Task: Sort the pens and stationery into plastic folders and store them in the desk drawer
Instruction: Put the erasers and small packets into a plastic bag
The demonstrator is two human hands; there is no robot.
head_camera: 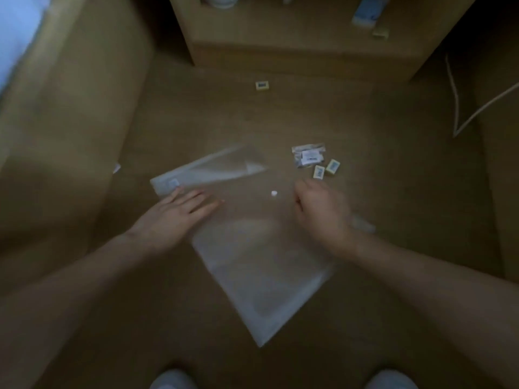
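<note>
On the wooden floor (280, 113) in front of you lies the clear plastic folder (261, 265), flat and skewed, one corner pointing back toward you and its flap (213, 169) thrown open at the far left. A white snap button (274, 193) shows near its upper edge. You look to be at the filling step: the folder is open and appears empty, though its clear plastic makes that hard to judge.

Just beyond the folder's right edge sit two small yellow erasers (325, 169), touching a small packet of stationery (308, 155). A third eraser (262, 85) lies well apart, up near the cabinet (280, 57).

Your left hand (179, 209) rests flat on the folder near the flap, fingers straight and together, pinning it down. Your right hand (323, 209) hovers over the folder's right edge, near the two erasers, fingers curled under; whether they hold anything you cannot tell from here.

Your next move likely calls for reaching to the erasers, pinching one, and sliding it under the flap while your left hand steadies the plastic.
</note>
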